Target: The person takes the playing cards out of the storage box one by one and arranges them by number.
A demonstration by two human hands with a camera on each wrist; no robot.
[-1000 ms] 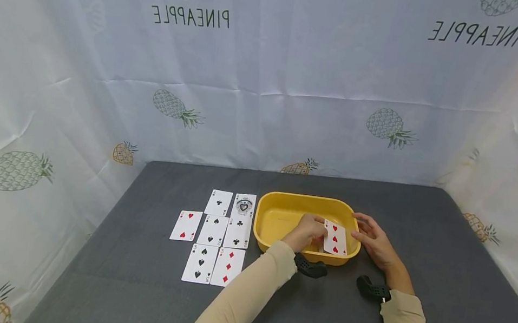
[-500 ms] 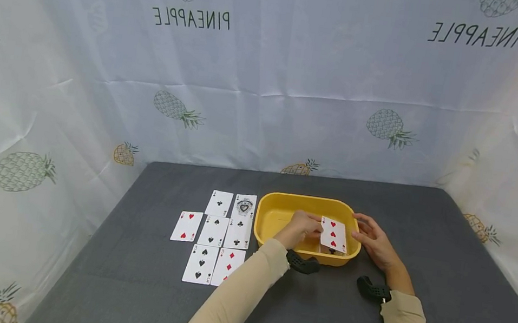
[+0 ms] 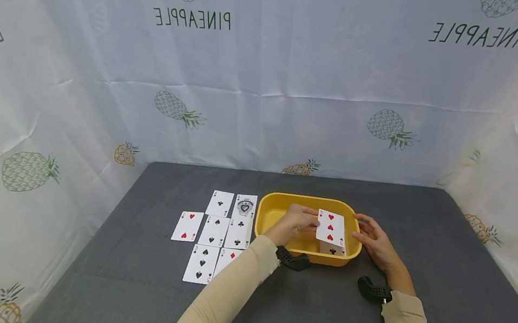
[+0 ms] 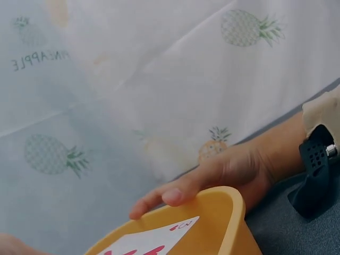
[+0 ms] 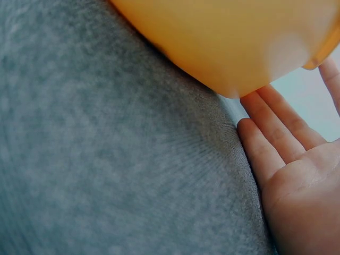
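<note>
In the head view my left hand (image 3: pixel 291 224) pinches a three of hearts playing card (image 3: pixel 331 228) by its left edge, raised over the yellow tub (image 3: pixel 278 199). Below it, partly covered, lies another card (image 3: pixel 332 249) with a black club in the tub. My right hand (image 3: pixel 377 248) is at the tub's right end. In the right wrist view its fingers (image 5: pixel 279 125) are fairly straight against the outside wall, and in the left wrist view the thumb (image 4: pixel 172 196) touches the rim.
Left of the tub, cards lie face up in rows on the dark table (image 3: pixel 123 296): an ornate ace (image 3: pixel 244 206), an ace of clubs (image 3: pixel 219 204), a two of hearts (image 3: pixel 187 226), and several others. The left sleeve (image 3: pixel 221 298) partly covers a diamond card (image 3: pixel 225 261).
My left hand has moved left and up with the three of hearts, uncovering the club card beneath. The left sleeve now covers more of the diamond card. My right hand has stayed put.
</note>
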